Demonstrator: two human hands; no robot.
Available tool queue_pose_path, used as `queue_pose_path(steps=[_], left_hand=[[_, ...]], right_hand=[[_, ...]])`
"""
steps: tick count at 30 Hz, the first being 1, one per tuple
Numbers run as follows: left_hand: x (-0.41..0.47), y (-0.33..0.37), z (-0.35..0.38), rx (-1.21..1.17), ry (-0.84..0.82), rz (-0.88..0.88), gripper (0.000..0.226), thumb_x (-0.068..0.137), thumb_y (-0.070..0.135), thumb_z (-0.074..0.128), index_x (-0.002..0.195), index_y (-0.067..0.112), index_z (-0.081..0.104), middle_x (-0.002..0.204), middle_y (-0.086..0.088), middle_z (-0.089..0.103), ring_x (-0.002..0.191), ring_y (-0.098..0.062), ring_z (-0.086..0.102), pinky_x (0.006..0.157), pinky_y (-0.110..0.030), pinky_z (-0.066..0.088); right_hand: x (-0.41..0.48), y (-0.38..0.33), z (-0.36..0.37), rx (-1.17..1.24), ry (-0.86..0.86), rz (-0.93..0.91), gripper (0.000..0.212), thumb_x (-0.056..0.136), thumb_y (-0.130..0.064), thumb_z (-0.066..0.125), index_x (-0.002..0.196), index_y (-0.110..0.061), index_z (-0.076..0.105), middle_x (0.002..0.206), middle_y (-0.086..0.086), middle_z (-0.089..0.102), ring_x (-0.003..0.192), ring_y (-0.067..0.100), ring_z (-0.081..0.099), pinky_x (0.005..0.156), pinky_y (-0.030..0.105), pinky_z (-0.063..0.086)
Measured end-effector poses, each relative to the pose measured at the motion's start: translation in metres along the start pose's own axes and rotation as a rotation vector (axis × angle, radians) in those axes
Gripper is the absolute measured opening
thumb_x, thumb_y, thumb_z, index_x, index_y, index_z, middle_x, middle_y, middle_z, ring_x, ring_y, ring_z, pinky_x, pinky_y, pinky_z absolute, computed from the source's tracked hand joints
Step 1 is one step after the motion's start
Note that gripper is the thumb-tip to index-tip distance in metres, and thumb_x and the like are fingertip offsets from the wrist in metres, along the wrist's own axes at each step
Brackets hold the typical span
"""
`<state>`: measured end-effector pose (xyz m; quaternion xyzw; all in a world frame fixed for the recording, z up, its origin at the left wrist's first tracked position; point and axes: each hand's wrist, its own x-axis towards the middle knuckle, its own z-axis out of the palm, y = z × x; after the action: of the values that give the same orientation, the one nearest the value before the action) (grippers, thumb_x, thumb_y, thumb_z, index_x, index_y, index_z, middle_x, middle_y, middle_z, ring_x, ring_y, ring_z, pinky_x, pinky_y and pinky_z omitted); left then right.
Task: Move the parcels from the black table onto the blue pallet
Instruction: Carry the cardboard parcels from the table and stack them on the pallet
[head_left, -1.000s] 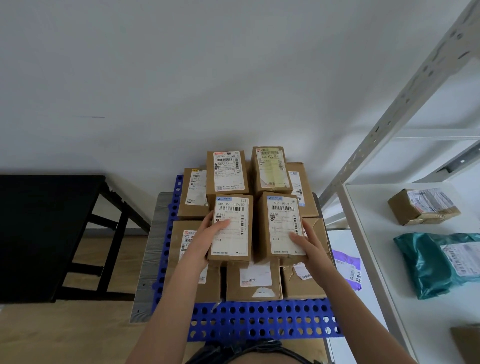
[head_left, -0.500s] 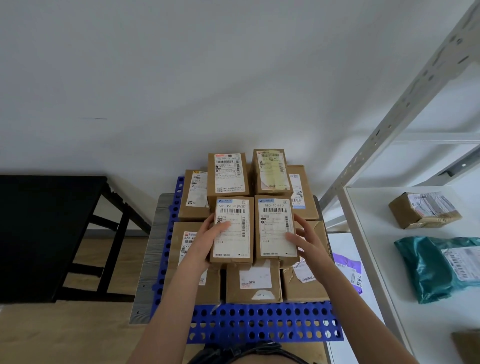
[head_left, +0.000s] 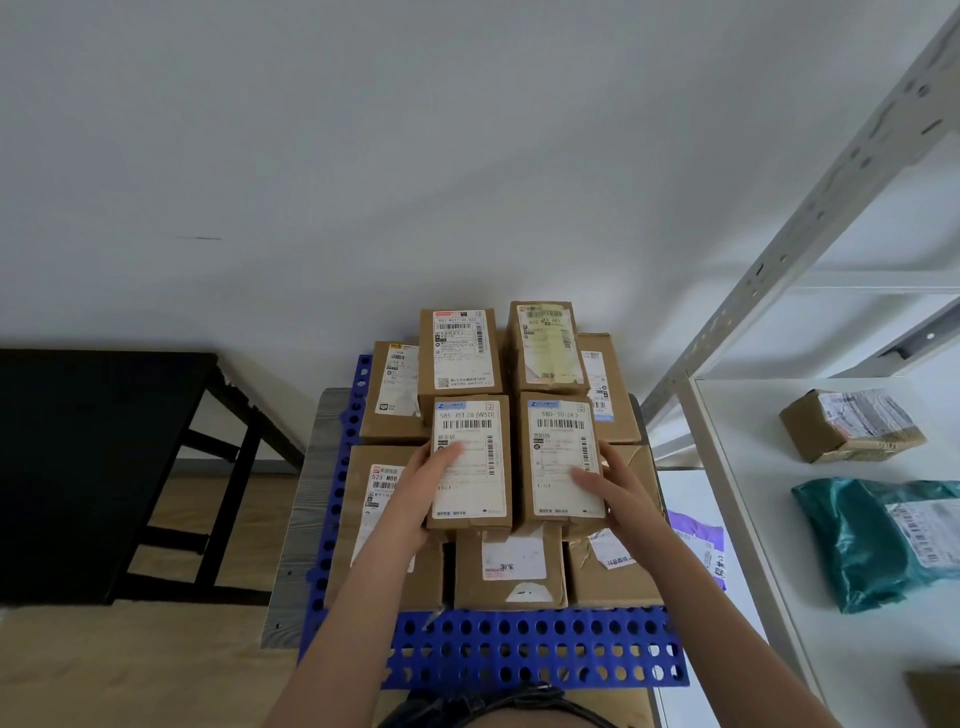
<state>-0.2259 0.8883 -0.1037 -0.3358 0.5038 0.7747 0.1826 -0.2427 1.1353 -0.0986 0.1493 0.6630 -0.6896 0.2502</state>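
Observation:
Several brown cardboard parcels with white labels are stacked on the blue perforated pallet. Two top parcels lie side by side at the front of the stack. My left hand grips the left top parcel, thumb on its label and fingers down its left side. The right top parcel is held by my right hand in the same way at its right edge. Both parcels rest on the boxes below and touch each other. The black table stands to the left with no parcel showing on its visible part.
To the right is a white shelf carrying a brown parcel and a teal bag. A purple bag lies below, beside the pallet. A grey shelf upright slants up at the right. A white wall closes the back.
My right hand has pushed the right top parcel leftward and straightened it until it sits flush against the left top parcel. My left hand has stayed on its parcel.

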Motion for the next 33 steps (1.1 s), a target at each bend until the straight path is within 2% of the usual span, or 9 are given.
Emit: queue_pose_path(steps=[3, 6, 9, 13, 16, 19, 23, 27, 33], left_hand=[[-0.008, 0.003, 0.003, 0.031, 0.031, 0.035, 0.053, 0.088, 0.029, 0.067, 0.135, 0.018, 0.046, 0.116, -0.009, 0.069, 0.101, -0.026, 0.068, 0.09, -0.047, 0.054], [-0.015, 0.009, 0.009, 0.461, 0.217, 0.287, 0.075, 0.083, 0.036, 0.071, 0.144, 0.019, 0.031, 0.142, -0.009, 0.044, 0.122, -0.025, 0.052, 0.1, -0.047, 0.046], [-0.028, 0.01, 0.025, 0.914, 0.335, 0.555, 0.102, 0.069, 0.051, 0.076, 0.147, 0.022, 0.018, 0.148, -0.008, 0.027, 0.133, -0.026, 0.034, 0.108, -0.047, 0.036], [-0.034, 0.003, 0.049, 1.22, 0.406, 0.564, 0.107, 0.067, 0.057, 0.073, 0.147, 0.023, 0.01, 0.15, -0.014, 0.016, 0.128, -0.037, 0.035, 0.101, -0.046, 0.043], [-0.034, 0.004, 0.053, 1.195, 0.4, 0.499, 0.102, 0.07, 0.049, 0.074, 0.146, 0.021, 0.013, 0.148, -0.016, 0.016, 0.126, -0.038, 0.035, 0.096, -0.044, 0.042], [-0.034, 0.006, 0.052, 1.225, 0.404, 0.467, 0.101, 0.07, 0.046, 0.074, 0.146, 0.021, 0.014, 0.147, -0.017, 0.016, 0.124, -0.039, 0.035, 0.096, -0.044, 0.041], [-0.036, 0.007, 0.052, 1.253, 0.416, 0.463, 0.099, 0.069, 0.047, 0.074, 0.144, 0.022, 0.014, 0.144, -0.016, 0.019, 0.119, -0.037, 0.038, 0.092, -0.043, 0.043], [-0.035, 0.009, 0.043, 1.242, 0.419, 0.504, 0.097, 0.067, 0.049, 0.076, 0.141, 0.023, 0.018, 0.139, -0.014, 0.027, 0.115, -0.033, 0.044, 0.087, -0.04, 0.048], [-0.036, 0.01, 0.03, 1.174, 0.448, 0.525, 0.097, 0.065, 0.046, 0.077, 0.14, 0.019, 0.022, 0.135, -0.012, 0.032, 0.112, -0.032, 0.047, 0.085, -0.042, 0.052]], right_hand=[[-0.002, -0.003, 0.001, -0.023, -0.002, 0.018, 0.06, 0.088, -0.017, 0.067, 0.141, -0.031, 0.041, 0.126, 0.015, 0.058, 0.104, 0.029, 0.067, 0.075, 0.039, 0.059], [-0.006, -0.013, 0.009, -0.159, 0.068, -0.025, 0.066, 0.087, -0.016, 0.069, 0.142, -0.032, 0.037, 0.128, 0.009, 0.056, 0.101, 0.023, 0.066, 0.068, 0.032, 0.059], [-0.013, -0.023, 0.024, -0.547, 0.23, -0.159, 0.078, 0.084, -0.018, 0.071, 0.147, -0.03, 0.027, 0.138, 0.007, 0.04, 0.114, 0.021, 0.052, 0.083, 0.035, 0.056], [-0.03, -0.029, 0.055, -1.059, 0.295, -0.283, 0.085, 0.081, -0.039, 0.065, 0.151, -0.027, 0.017, 0.149, 0.005, 0.017, 0.132, 0.031, 0.028, 0.103, 0.044, 0.041], [-0.035, -0.03, 0.072, -1.232, 0.271, -0.208, 0.093, 0.081, -0.057, 0.056, 0.153, -0.021, 0.008, 0.155, 0.01, 0.002, 0.14, 0.039, 0.016, 0.109, 0.05, 0.033], [-0.033, -0.028, 0.081, -1.299, 0.276, -0.148, 0.1, 0.081, -0.06, 0.053, 0.153, -0.015, 0.0, 0.158, 0.015, -0.01, 0.143, 0.042, 0.008, 0.112, 0.053, 0.027], [-0.03, -0.027, 0.08, -1.303, 0.257, -0.082, 0.113, 0.078, -0.057, 0.061, 0.152, -0.012, -0.01, 0.158, 0.016, -0.017, 0.142, 0.045, 0.009, 0.108, 0.051, 0.033], [-0.03, -0.025, 0.063, -1.219, 0.266, -0.084, 0.112, 0.078, -0.05, 0.066, 0.153, -0.017, -0.011, 0.159, 0.011, -0.016, 0.139, 0.044, 0.014, 0.105, 0.05, 0.036], [-0.033, -0.022, 0.043, -1.14, 0.282, -0.137, 0.107, 0.076, -0.042, 0.069, 0.152, -0.036, -0.006, 0.159, 0.002, -0.01, 0.139, 0.041, 0.011, 0.105, 0.052, 0.035]])
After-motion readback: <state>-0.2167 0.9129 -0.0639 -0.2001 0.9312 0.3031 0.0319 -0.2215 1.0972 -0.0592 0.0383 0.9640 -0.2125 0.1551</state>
